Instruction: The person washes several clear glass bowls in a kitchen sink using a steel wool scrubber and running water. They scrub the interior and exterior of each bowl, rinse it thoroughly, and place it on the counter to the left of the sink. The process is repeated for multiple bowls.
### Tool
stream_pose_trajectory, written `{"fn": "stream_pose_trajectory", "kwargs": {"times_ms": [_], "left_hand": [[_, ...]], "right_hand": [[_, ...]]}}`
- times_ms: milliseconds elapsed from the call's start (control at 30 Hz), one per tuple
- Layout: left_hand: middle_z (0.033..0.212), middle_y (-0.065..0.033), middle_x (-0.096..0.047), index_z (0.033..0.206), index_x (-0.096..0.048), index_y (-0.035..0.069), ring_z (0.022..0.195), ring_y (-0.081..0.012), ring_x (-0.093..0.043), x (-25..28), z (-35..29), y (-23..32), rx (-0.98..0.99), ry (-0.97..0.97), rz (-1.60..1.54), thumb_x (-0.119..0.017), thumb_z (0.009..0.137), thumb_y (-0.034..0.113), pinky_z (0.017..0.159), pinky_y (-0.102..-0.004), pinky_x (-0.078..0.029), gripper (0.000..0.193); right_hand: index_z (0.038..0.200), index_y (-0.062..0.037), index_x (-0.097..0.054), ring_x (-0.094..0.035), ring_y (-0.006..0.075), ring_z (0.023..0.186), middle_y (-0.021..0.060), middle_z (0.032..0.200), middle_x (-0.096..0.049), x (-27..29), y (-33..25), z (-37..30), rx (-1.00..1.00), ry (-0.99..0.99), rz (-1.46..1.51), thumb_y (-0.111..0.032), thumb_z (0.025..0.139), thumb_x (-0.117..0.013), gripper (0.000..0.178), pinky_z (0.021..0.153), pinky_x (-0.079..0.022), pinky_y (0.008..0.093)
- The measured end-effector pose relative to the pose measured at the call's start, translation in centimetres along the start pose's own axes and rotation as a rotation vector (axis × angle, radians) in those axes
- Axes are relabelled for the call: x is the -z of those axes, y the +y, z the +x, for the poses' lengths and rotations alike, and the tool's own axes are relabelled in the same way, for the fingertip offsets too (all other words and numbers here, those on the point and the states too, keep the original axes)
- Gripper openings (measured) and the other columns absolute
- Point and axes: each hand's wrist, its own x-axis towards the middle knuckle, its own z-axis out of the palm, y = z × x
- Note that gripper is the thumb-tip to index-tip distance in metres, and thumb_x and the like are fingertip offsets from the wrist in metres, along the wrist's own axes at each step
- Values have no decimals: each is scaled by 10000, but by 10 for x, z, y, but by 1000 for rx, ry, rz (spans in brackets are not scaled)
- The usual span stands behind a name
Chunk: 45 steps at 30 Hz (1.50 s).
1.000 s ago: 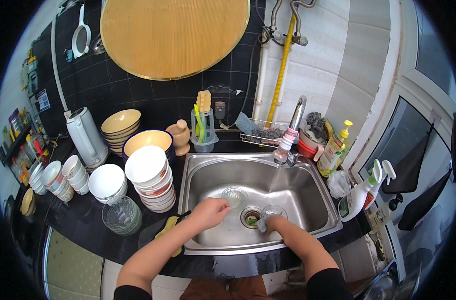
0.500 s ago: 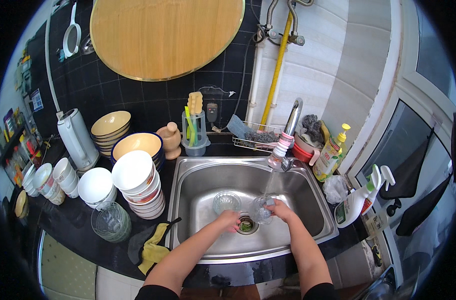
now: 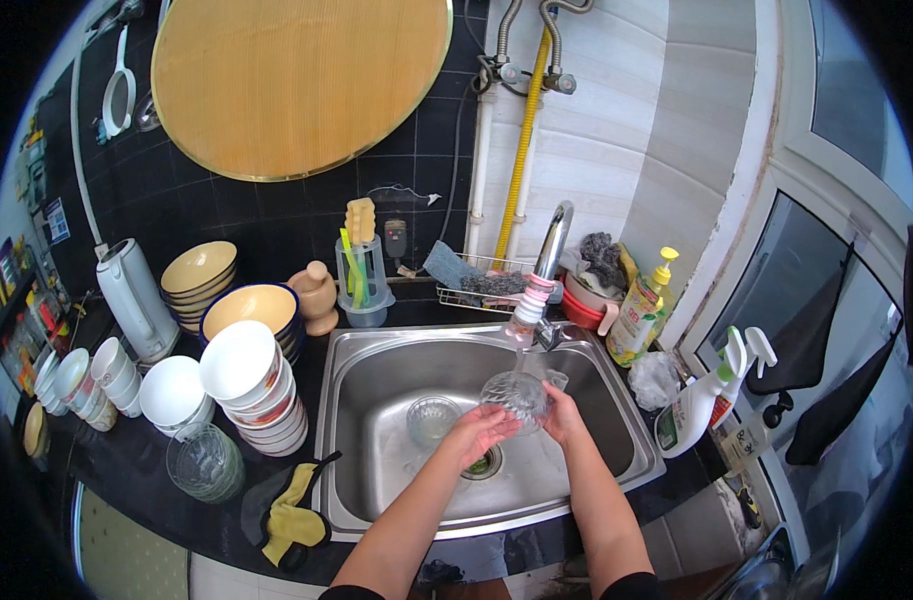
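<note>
A clear ribbed glass bowl (image 3: pixel 515 400) is tilted below the faucet (image 3: pixel 550 265), over the sink (image 3: pixel 362 375). My left hand (image 3: pixel 482 432) supports its lower left side, fingers against the glass. On the other side my right hand (image 3: pixel 564 413) grips the bowl's edge; a small pale, see-through patch shows by its fingertips, too unclear to name. Water seems to fall from the spout onto the bowl. Another clear glass bowl (image 3: pixel 434 420) sits on the sink floor to the left. Behind my hands, the drain (image 3: pixel 485 464) with green scraps in it is partly hidden.
Left of the sink stand stacked white bowls (image 3: pixel 242 365), stacked glass bowls (image 3: pixel 206 465) and yellow-black gloves (image 3: pixel 297 515). Behind are a wire rack (image 3: pixel 477 298) and a wooden mortar (image 3: pixel 317 300). A yellow-pump soap bottle (image 3: pixel 642 310) and spray bottles (image 3: pixel 697 410) line the right.
My left hand has moved right and up from the sink floor to the held glass bowl. The bowl is now raised under the faucet between both hands. The whole view has shifted slightly.
</note>
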Motion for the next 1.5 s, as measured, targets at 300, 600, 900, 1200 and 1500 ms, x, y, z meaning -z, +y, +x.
{"fn": "stream_pose_trajectory", "kwargs": {"times_ms": [300,600,900,1200,1500], "left_hand": [[986,-155,-595,873,-531,54,948,-260,-578,10,2,-3,-184,12,206,-568,798,33,836,-361,-466,86],[864,-52,-614,931,-563,41,774,-134,-596,19,9,-8,-264,249,366,-600,749,-20,700,-254,-486,195],[901,-90,-628,862,-570,23,832,-138,-599,1,2,-12,-190,-6,486,-592,746,-29,721,-250,-482,129],[867,-67,-614,887,-564,16,793,-140,-588,11,5,-2,-283,201,446,-548,749,-67,709,-267,-488,162],[937,-106,-610,867,-553,25,858,-158,-589,-1,1,-13,-149,-63,464,-572,771,-12,767,-285,-475,104]], "right_hand": [[1335,-78,-261,-212,194,1272,92,1371,-253,-44,4,-20,123,-114,-689,-561,855,-301,682,1028,-161,306],[1210,-31,-413,-378,198,1166,88,1252,-412,-95,7,-48,564,-260,-1042,-308,909,-336,417,963,-287,313],[1239,-105,-442,-454,146,1027,68,1129,-499,-48,0,-22,210,3,-652,-253,893,-392,380,898,-339,265],[1247,-129,-426,-409,274,1131,125,1256,-407,-94,19,-49,784,-56,-1373,-277,884,-385,394,935,-316,362],[1197,-61,-478,-459,190,1061,129,1163,-498,-46,10,-14,251,74,-589,-346,901,-368,425,910,-333,293]]}}
